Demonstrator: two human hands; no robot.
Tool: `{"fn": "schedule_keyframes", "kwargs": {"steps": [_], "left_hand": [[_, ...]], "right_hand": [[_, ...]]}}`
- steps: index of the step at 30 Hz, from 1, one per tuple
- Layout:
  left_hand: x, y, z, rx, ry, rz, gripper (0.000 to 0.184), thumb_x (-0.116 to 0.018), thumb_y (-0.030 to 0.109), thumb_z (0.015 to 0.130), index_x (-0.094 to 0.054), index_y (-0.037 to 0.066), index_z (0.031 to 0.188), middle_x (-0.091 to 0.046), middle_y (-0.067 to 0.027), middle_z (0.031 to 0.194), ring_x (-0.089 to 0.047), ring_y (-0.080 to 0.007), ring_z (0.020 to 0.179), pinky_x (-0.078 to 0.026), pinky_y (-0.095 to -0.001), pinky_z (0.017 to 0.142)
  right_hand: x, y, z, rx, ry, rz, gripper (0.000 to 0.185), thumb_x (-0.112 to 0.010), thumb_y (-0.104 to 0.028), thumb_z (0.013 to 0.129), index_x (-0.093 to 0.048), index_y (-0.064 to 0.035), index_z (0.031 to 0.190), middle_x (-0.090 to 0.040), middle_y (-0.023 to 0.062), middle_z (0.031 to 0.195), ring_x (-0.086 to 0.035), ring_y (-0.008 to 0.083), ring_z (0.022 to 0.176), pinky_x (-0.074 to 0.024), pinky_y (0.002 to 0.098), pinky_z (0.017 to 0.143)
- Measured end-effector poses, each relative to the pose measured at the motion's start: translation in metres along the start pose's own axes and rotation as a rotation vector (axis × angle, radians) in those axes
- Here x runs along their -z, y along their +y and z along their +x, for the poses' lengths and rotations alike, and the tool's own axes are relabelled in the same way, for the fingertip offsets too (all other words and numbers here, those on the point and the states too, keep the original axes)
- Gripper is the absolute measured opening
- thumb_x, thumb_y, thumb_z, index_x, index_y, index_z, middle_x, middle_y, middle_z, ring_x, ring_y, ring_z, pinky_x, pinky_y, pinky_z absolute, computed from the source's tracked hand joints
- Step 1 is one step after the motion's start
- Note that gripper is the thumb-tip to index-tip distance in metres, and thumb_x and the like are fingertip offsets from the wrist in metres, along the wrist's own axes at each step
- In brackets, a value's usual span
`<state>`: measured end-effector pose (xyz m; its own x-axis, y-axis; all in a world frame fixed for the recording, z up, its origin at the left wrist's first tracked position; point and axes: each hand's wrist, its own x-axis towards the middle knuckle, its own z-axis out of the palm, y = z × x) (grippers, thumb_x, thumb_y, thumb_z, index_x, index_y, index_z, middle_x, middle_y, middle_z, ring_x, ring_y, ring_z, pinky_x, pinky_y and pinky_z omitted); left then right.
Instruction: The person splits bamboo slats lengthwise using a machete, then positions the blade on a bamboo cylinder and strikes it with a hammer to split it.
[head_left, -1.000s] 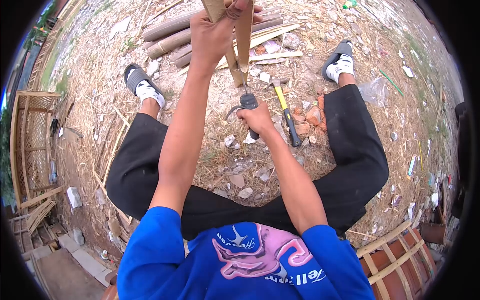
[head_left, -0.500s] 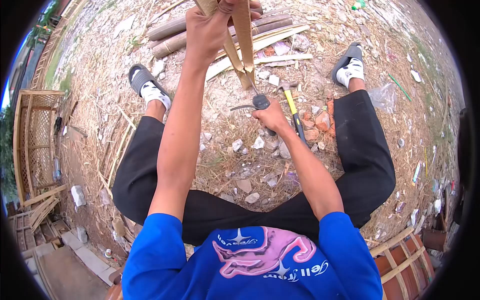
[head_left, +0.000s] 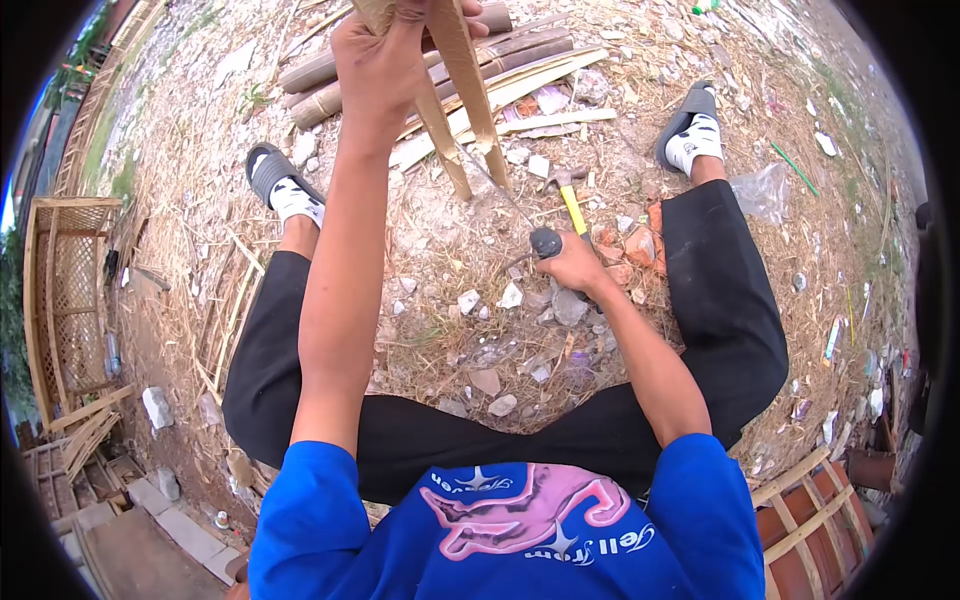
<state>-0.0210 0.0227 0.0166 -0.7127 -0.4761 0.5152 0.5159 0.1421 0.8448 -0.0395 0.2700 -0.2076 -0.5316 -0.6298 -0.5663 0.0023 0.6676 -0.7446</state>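
Observation:
My left hand (head_left: 380,75) is up at the top of the view, wrapped round the split bamboo (head_left: 465,85). Two long pale pieces of it hang down in a narrow V, their lower ends apart. In my right hand (head_left: 577,266) is a long, thin-bladed tool (head_left: 546,242) with a black grip; its exact kind does not show at this angle. The blade runs up and left, its far end by the bamboo's lower ends; whether they touch I cannot tell. Beside that hand a hammer (head_left: 572,205) with a yellow and black handle lies on the ground.
Brown bamboo poles (head_left: 350,92) and pale split strips (head_left: 540,122) lie beyond the hands. Broken bricks (head_left: 640,245) and stones litter the ground between my legs. A wooden lattice frame (head_left: 75,290) stands at left; a slatted wooden piece (head_left: 815,520) is at lower right.
My right hand has drawn the tool down and to the right, away from the bamboo. The bamboo's lower ends have spread apart, and my left hand has shifted slightly left.

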Motion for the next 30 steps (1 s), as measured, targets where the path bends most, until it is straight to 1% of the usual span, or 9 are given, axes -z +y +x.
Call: {"fn": "schedule_keyframes", "kwargs": {"steps": [9, 16, 17, 19, 22, 25, 28, 29, 30], "left_hand": [[-0.004, 0.119, 0.080, -0.394, 0.205, 0.259, 0.035, -0.052, 0.038, 0.102, -0.061, 0.005, 0.095, -0.060, -0.0021, 0.070, -0.061, -0.0141, 0.056, -0.053, -0.0283, 0.054], [-0.041, 0.017, 0.094, -0.416, -0.405, 0.871, 0.019, -0.058, 0.023, 0.099, -0.056, 0.006, 0.108, -0.058, -0.0085, 0.063, -0.063, -0.0204, 0.062, -0.048, -0.0380, 0.059], [-0.059, 0.016, 0.077, -0.205, -0.455, 1.076, 0.021, -0.064, 0.024, 0.095, -0.057, 0.008, 0.105, -0.064, -0.0125, 0.090, -0.065, -0.0253, 0.088, -0.050, -0.0418, 0.071], [-0.058, -0.052, 0.067, -0.464, -0.616, 1.172, 0.032, -0.063, 0.030, 0.094, -0.055, 0.007, 0.114, -0.070, -0.0179, 0.084, -0.069, -0.0352, 0.079, -0.054, -0.0462, 0.067], [-0.071, -0.105, 0.052, -0.339, -0.669, 1.249, 0.034, -0.060, 0.033, 0.094, -0.048, 0.011, 0.116, -0.067, -0.0173, 0.081, -0.065, -0.0403, 0.077, -0.050, -0.0500, 0.067], [-0.080, -0.154, 0.064, -0.045, -0.739, 1.165, 0.060, -0.068, 0.043, 0.088, -0.045, 0.015, 0.136, -0.062, -0.0233, 0.121, -0.060, -0.0447, 0.110, -0.050, -0.0531, 0.089], [-0.080, -0.180, 0.049, -0.269, -0.549, 1.475, 0.081, -0.075, 0.050, 0.079, -0.038, 0.024, 0.146, -0.035, -0.0190, 0.153, -0.038, -0.0447, 0.137, -0.034, -0.0650, 0.107], [-0.074, -0.186, 0.054, 0.048, -0.671, 1.389, 0.094, -0.078, 0.054, 0.072, -0.033, 0.030, 0.151, -0.012, -0.0098, 0.164, -0.016, -0.0439, 0.147, -0.015, -0.0728, 0.112], [-0.065, -0.190, 0.053, 0.095, -0.711, 1.433, 0.092, -0.078, 0.052, 0.073, -0.033, 0.031, 0.151, -0.016, -0.0093, 0.163, -0.018, -0.0429, 0.147, -0.016, -0.0719, 0.112]], "right_hand": [[-0.004, 0.032, -0.039, -0.015, 0.112, -0.033, 0.043, -0.075, -0.024, 0.068, -0.067, -0.0021, 0.104, -0.071, 0.0186, 0.098, -0.068, 0.0336, 0.094, -0.0507, 0.0394, 0.086], [0.030, 0.018, -0.070, 0.062, 0.100, -0.123, 0.045, -0.077, -0.024, 0.069, -0.066, -0.0019, 0.106, -0.070, 0.0185, 0.100, -0.068, 0.0325, 0.095, -0.0513, 0.0393, 0.086], [0.033, 0.018, -0.075, 0.076, 0.090, -0.124, 0.046, -0.077, -0.024, 0.069, -0.065, -0.0014, 0.107, -0.070, 0.0186, 0.100, -0.068, 0.0325, 0.095, -0.0513, 0.0393, 0.086], [0.035, 0.022, -0.083, 0.052, 0.054, -0.138, 0.050, -0.077, -0.026, 0.069, -0.063, 0.0002, 0.109, -0.070, 0.0197, 0.099, -0.068, 0.0332, 0.094, -0.0515, 0.0397, 0.085], [0.035, 0.015, -0.095, 0.071, 0.049, -0.162, 0.050, -0.077, -0.028, 0.070, -0.063, -0.0005, 0.109, -0.069, 0.0206, 0.098, -0.068, 0.0343, 0.093, -0.0517, 0.0401, 0.084], [0.038, 0.008, -0.098, 0.004, 0.010, -0.158, 0.049, -0.076, -0.029, 0.071, -0.063, -0.0004, 0.108, -0.069, 0.0215, 0.098, -0.068, 0.0356, 0.093, -0.0518, 0.0414, 0.083], [0.039, 0.009, -0.090, -0.032, -0.002, -0.164, 0.050, -0.077, -0.029, 0.071, -0.062, 0.0004, 0.109, -0.069, 0.0204, 0.099, -0.067, 0.0338, 0.093, -0.0514, 0.0405, 0.084], [0.038, 0.011, -0.087, -0.053, -0.008, -0.155, 0.052, -0.078, -0.028, 0.071, -0.062, 0.0008, 0.110, -0.069, 0.0192, 0.100, -0.067, 0.0319, 0.092, -0.0510, 0.0391, 0.084], [0.038, 0.013, -0.085, -0.071, -0.014, -0.149, 0.053, -0.080, -0.027, 0.071, -0.062, 0.0013, 0.111, -0.069, 0.0180, 0.100, -0.067, 0.0300, 0.092, -0.0507, 0.0378, 0.084]]}}
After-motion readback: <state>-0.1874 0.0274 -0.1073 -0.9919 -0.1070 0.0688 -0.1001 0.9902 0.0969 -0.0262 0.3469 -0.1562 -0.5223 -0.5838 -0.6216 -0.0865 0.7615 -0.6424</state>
